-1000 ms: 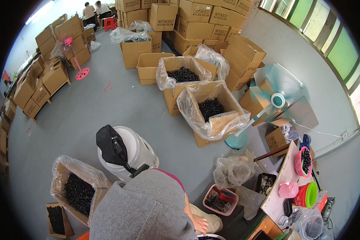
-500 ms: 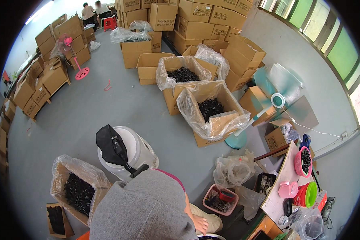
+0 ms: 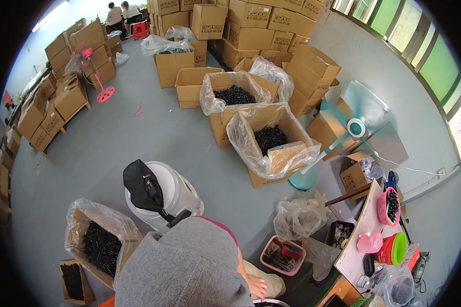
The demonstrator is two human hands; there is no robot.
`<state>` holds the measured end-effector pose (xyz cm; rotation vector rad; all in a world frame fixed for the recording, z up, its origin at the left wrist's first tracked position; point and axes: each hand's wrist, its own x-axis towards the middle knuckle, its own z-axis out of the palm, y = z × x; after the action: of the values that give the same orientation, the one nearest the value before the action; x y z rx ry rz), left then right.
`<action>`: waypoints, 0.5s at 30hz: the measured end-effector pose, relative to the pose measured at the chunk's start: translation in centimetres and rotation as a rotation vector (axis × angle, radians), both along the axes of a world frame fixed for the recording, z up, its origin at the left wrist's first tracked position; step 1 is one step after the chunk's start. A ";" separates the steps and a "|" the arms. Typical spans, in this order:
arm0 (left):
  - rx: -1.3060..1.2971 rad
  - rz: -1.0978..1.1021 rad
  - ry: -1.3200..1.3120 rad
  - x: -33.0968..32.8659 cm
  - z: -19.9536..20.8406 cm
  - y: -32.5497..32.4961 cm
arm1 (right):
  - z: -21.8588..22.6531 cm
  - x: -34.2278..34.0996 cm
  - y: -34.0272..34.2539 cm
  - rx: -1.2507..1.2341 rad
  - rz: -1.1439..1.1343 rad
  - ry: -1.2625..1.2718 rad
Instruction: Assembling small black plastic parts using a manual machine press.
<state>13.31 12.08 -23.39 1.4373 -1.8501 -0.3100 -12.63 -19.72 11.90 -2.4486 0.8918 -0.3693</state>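
Note:
Neither of my hands can be made out in the head view, and no forearm of mine comes in from the lower edge. Close by at the lower middle is a person in grey cloth (image 3: 184,266) with a dark pink edge. A hand (image 3: 256,287) beside that cloth has its fingers stretched over beige trousers (image 3: 273,283). Below it, the rim of a white container is cut off by the lower edge. A black zipped bag (image 3: 143,187) lies on a white round stool (image 3: 182,197) just beyond the grey cloth.
Lined cartons of black parts stand at lower left (image 3: 100,250) and ahead (image 3: 269,140). A teal fan (image 3: 355,128) and cluttered table (image 3: 361,220) are at right. A pink basin (image 3: 283,256) holds tools. Stacked cartons (image 3: 248,33) and two people (image 3: 113,18) are far off.
The teal fan's head has turned slightly and its blades are blurred by spinning. The two distant people have shifted a little. The nearby hand and grey cloth have hardly moved.

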 end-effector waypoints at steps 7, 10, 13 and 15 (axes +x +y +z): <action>-0.035 0.011 -0.017 -0.1 -0.5 -0.1 | -0.4 0.7 0.2 0.015 0.017 -0.018; -0.054 0.011 -0.004 -0.1 -0.6 -0.1 | -0.5 1.0 0.2 0.021 0.025 -0.023; -0.064 0.021 -0.005 -0.2 -0.6 -0.1 | -0.6 1.2 0.3 0.026 0.030 -0.028; -0.074 0.025 -0.017 -0.1 -0.4 0.0 | -0.7 1.3 0.4 0.030 0.033 -0.030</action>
<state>13.20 12.05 -23.80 1.4155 -1.8371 -0.2153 -11.32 -19.29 11.20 -2.4209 0.8377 -0.3775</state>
